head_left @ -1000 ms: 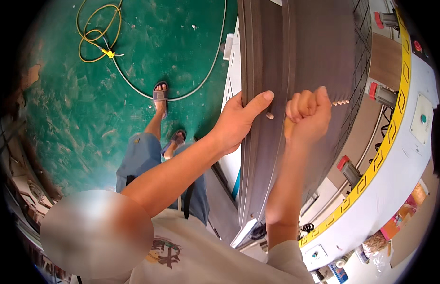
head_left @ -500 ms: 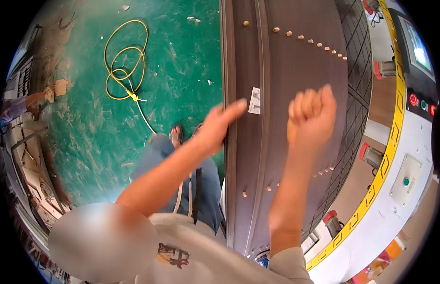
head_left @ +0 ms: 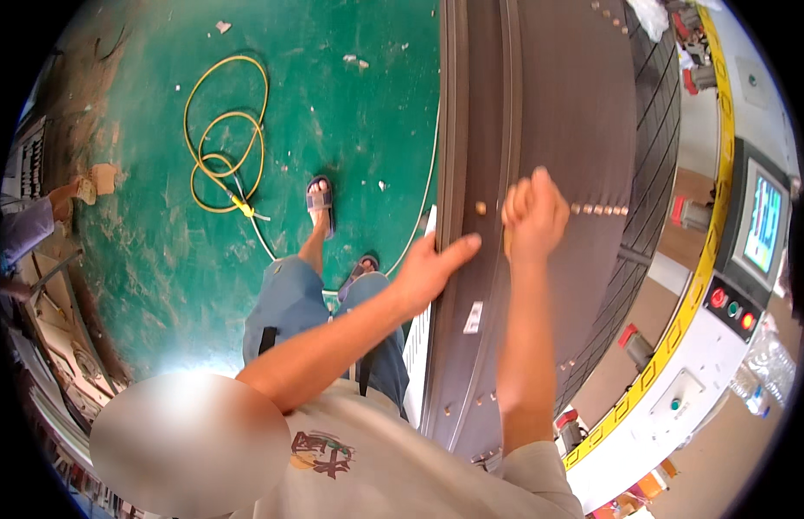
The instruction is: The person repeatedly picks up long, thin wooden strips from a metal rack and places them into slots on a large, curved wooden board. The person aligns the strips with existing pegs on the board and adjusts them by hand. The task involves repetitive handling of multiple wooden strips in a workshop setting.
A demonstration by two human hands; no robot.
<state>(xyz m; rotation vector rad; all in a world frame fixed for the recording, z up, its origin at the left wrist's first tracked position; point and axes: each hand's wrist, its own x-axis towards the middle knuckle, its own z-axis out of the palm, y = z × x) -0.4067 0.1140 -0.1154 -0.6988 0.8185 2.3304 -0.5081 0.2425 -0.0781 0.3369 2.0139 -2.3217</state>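
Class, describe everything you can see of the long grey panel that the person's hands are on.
The long grey panel looks like dull grey-brown metal, running from the top of the view down to the person's chest, with raised ribs along its left edge. Rows of small studs cross it, and a small white label sits low on it. The left hand lies open against its ribbed edge; the right hand is fisted on its face. A black ridged band borders its right side.

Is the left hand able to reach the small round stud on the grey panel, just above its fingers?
Probably yes. The left hand lies flat on the grey panel, and the stud sits close above its fingers, with nothing between.
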